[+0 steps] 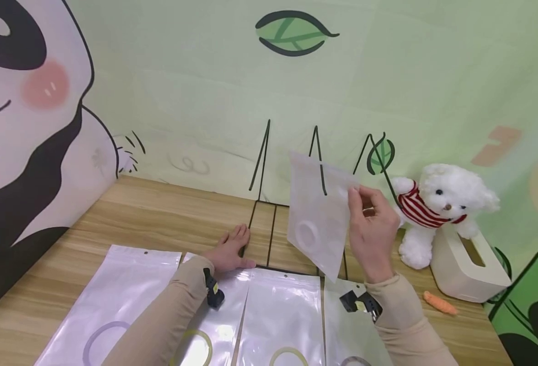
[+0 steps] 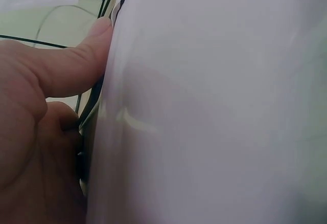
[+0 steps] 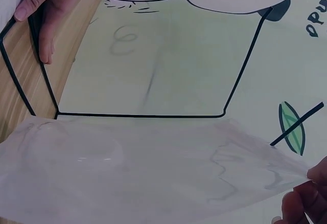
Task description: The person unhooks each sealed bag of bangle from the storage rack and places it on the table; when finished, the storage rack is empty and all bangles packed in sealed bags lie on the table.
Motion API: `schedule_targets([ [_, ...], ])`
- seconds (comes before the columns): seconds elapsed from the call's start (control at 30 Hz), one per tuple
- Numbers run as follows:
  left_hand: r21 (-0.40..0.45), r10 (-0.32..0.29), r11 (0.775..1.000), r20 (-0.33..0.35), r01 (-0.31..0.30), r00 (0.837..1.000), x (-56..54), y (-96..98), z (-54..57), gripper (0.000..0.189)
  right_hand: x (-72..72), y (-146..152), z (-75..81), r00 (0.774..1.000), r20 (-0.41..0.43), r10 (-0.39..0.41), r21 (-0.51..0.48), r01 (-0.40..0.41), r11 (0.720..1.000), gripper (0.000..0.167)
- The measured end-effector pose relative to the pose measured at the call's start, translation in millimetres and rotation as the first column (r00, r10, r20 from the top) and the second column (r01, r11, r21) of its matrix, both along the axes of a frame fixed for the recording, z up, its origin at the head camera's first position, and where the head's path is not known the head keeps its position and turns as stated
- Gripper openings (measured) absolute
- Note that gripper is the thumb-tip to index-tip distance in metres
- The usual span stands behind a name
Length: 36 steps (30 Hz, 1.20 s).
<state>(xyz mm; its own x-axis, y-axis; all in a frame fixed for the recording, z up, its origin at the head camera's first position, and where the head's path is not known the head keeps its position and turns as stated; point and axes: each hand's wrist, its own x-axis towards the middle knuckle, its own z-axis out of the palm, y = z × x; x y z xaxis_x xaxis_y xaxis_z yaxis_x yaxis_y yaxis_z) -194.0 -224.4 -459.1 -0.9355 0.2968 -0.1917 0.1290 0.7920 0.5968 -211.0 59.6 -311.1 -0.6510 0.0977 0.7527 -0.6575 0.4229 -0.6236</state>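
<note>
My right hand (image 1: 373, 229) pinches the upper corner of a translucent white zip pouch (image 1: 312, 213) between thumb and fingers. The pouch is tilted in front of the back wall, and one bent prong of a black wire rack (image 1: 272, 236) crosses its face near the top. In the right wrist view the pouch (image 3: 153, 168) spreads wide from the pinching fingertips. My left hand (image 1: 227, 249) rests flat, fingers stretched out, at the rack's base. Close under the left wrist, a shiny white pouch (image 2: 204, 106) fills most of the left wrist view.
Several white pouches with coloured rings, such as this one (image 1: 282, 310), lie side by side along the front. A white teddy bear (image 1: 451, 203) in a striped top leans on a cream tissue box (image 1: 470, 269) at the right. An orange toy carrot (image 1: 440, 303) lies nearby.
</note>
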Motion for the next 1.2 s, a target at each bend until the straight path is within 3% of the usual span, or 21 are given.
schedule_targets([
  [0.27,-0.006,0.004,1.000,0.009,-0.004,1.000,-1.9,-1.7,-0.3,0.095,5.8,3.1,0.4,1.000,0.024,-0.016,0.017,0.016,1.000,0.016],
  [0.53,-0.012,0.005,1.000,0.014,-0.005,1.000,-3.2,-1.9,-2.0,0.095,23.3,-0.8,13.7,0.999,-0.035,0.010,0.011,-0.009,1.000,0.012],
  [0.8,-0.017,-0.007,1.000,0.005,0.007,1.000,-2.0,-1.9,0.1,0.093,15.2,10.4,2.1,0.998,-0.061,0.003,0.019,-0.002,1.000,0.011],
  [1.2,-0.011,-0.012,1.000,0.006,0.012,1.000,1.0,-0.7,-0.1,0.091,25.2,20.0,0.9,0.997,-0.079,0.004,0.050,0.000,0.999,0.011],
])
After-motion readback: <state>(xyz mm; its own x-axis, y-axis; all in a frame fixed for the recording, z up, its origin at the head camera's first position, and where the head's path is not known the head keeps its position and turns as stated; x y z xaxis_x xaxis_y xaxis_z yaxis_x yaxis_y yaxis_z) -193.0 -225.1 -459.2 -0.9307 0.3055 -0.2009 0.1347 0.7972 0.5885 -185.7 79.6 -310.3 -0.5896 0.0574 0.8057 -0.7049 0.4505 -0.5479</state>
